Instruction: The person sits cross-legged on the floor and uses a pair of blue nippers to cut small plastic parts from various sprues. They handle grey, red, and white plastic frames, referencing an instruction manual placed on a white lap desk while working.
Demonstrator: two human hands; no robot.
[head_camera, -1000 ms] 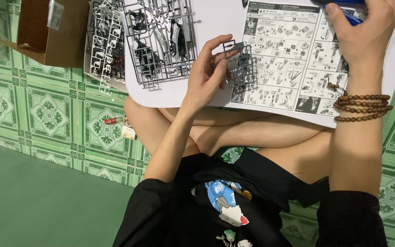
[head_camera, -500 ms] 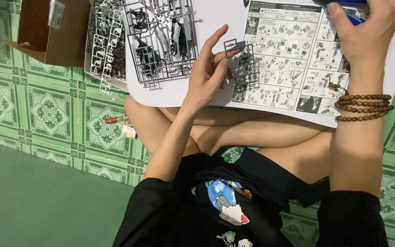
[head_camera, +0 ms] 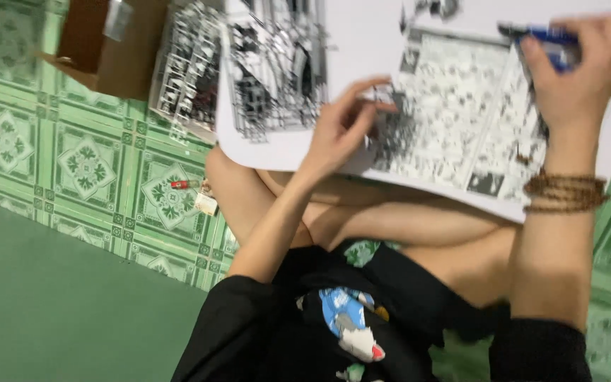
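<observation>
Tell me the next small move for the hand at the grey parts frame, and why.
Probably steady the small grey parts frame flat on the instruction sheet. The left hand only pinches its edge, while the right hand holds a blue-handled tool away from it; the view is blurred.

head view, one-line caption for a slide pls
Seated person's left hand pinches a dark model part over an instruction sheet; right hand holds a blue tool.

Single head-worn camera, looking steeply down from close above the seated person's lap, the instruction sheet (head_camera: 454,106) across the upper frame, green tiled floor (head_camera: 86,170) at left.
</observation>
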